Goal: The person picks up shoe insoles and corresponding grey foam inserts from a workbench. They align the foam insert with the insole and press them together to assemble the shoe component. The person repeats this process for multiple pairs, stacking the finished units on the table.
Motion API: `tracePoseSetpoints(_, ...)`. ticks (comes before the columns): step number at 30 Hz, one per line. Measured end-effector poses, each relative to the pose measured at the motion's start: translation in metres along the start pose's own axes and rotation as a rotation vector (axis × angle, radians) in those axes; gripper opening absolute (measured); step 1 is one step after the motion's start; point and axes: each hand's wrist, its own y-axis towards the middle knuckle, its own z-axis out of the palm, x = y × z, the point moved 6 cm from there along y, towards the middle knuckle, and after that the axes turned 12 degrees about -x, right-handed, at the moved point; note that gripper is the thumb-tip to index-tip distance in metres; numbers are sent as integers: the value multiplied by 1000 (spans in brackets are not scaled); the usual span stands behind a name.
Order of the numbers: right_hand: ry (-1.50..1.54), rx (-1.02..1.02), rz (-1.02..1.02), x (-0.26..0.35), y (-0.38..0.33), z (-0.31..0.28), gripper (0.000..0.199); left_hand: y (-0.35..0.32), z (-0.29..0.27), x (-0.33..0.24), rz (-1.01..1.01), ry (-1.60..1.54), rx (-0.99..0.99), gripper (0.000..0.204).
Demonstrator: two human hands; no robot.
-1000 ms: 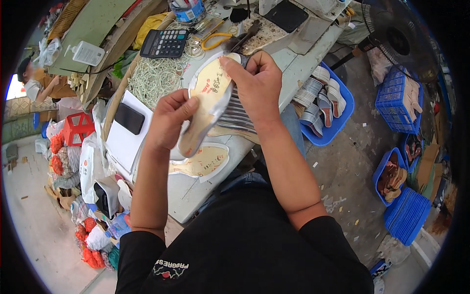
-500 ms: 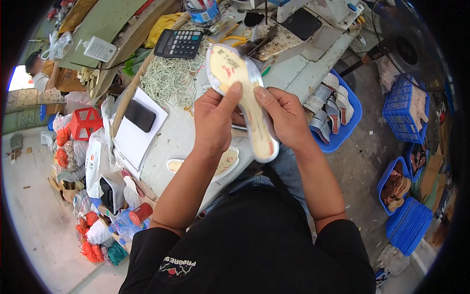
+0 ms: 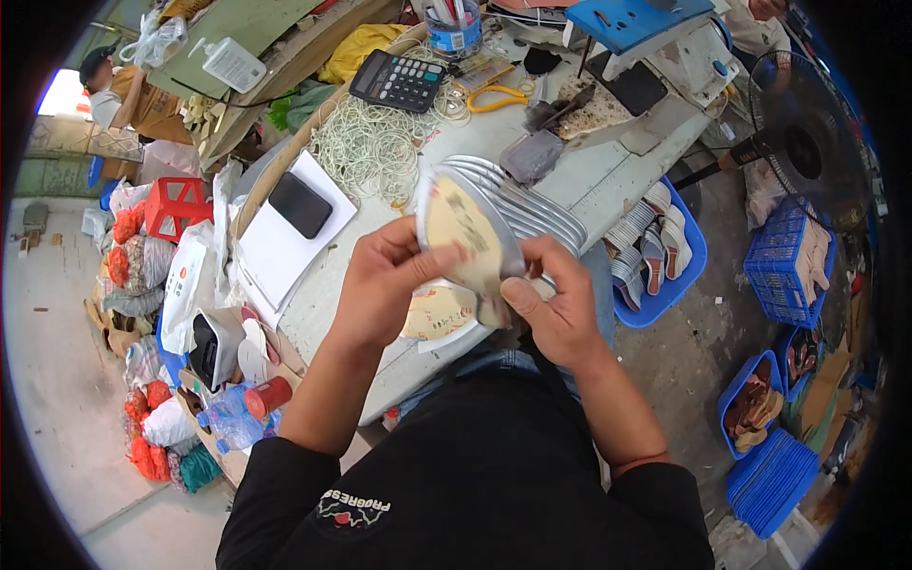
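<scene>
The grey worktable [image 3: 608, 180] fills the upper middle of the view, cluttered with a heap of pale rubber bands [image 3: 366, 152], a black calculator [image 3: 397, 81], yellow-handled scissors [image 3: 496, 96] and a dark phone [image 3: 299, 204] lying on a white sheet. To the right of the table, on the floor, a blue crate [image 3: 686, 275] holds more shoe insoles, and a black fan [image 3: 807, 152] stands beyond it.

Above the table's near edge, a fanned stack of insoles [image 3: 532, 204] is held up in front of the person, its grey edges spreading toward the upper right. The front insole [image 3: 461, 233] shows a tan, beige face with faint printing and a pale grey rim, rounded at the top.

The left hand [image 3: 385, 285] grips that insole from the left, thumb laid across its tan face and fingers curled behind. The right hand [image 3: 560, 304] pinches its lower end from the right, thumb on the front near the bottom tip. The insole sits between the two hands, touching both.

Its long axis runs from upper left to lower right, the broad rounded end pointing up and away, the narrower end down toward the person. Another printed insole [image 3: 439, 313] lies flat on the table just below the hands.
</scene>
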Motion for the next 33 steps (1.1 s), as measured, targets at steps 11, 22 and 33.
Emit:
tracePoseSetpoints(11,100,71,-402,121,43,-15,30,-55,49,-65,758,580,175,21)
tracePoseSetpoints(22,317,130,-282,118,32,-12,20,-53,54,-63,840,570,252,23)
tracePoseSetpoints(33,212,149,-38,57,4,-2,26,-35,2,2,258,139,204,30)
